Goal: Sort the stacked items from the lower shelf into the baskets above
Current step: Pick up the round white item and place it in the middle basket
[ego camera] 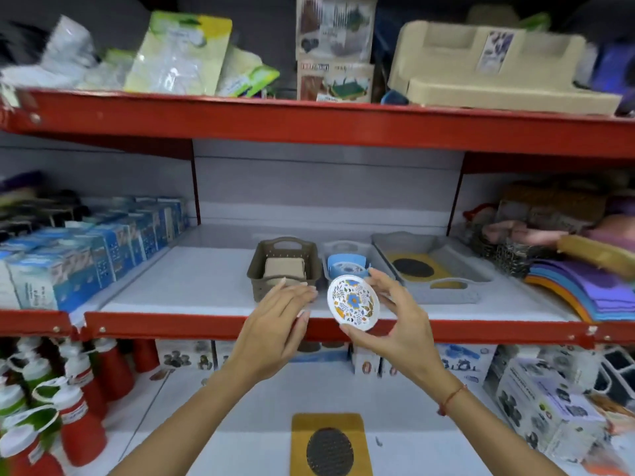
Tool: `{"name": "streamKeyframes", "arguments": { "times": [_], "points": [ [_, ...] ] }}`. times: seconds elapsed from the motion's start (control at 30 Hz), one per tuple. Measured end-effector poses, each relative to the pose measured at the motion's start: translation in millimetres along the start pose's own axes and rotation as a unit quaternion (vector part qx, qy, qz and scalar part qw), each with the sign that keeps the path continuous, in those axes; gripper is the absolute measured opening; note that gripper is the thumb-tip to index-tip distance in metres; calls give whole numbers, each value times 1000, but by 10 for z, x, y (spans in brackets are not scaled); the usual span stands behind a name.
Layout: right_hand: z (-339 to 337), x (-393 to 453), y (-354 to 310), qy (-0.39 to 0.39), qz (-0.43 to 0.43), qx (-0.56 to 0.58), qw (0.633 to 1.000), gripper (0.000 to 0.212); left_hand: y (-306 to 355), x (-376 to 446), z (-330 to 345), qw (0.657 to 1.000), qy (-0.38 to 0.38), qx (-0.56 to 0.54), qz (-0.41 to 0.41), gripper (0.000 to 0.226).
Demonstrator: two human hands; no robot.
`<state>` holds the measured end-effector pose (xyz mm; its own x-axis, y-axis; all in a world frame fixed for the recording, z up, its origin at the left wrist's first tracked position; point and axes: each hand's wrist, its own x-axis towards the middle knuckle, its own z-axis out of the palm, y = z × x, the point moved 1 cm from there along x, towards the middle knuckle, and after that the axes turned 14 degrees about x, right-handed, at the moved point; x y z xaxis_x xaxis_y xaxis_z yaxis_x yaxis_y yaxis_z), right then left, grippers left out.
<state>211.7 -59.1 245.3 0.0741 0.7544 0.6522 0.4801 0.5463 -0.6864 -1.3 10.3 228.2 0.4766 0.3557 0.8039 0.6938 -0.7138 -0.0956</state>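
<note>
Red-edged shop shelving (206, 324) is seen, with three baskets set side by side on its white middle shelf: a brown basket (256, 269), a small grey basket (328, 249) and a wide grey tray (443, 292). A round floral dish (354, 301) is gripped by the fingers of the right hand (400, 324), held tilted just before the small grey basket. The left hand (275, 321) is held open beside it, fingers extended and empty. A yellow mat (330, 444) is seen on the lower shelf.

The white middle shelf (192, 283) carries 3 baskets: brown (256, 269), small grey (327, 261), wide grey (457, 269).
</note>
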Motion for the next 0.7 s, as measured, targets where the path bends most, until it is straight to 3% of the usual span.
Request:
{"name": "streamKeyframes", "arguments": {
  "times": [0.37, 0.7],
  "points": [
    [-215, 1074, 338, -15, 39, -104, 994, 83, -296, 739, 408, 988, -73, 136, 3, 59],
    [-51, 1555, 782, -155, 152, -173, 961, 72, -330, 754, 670, 988, -49, 138, 41, 65]
  ]
}}
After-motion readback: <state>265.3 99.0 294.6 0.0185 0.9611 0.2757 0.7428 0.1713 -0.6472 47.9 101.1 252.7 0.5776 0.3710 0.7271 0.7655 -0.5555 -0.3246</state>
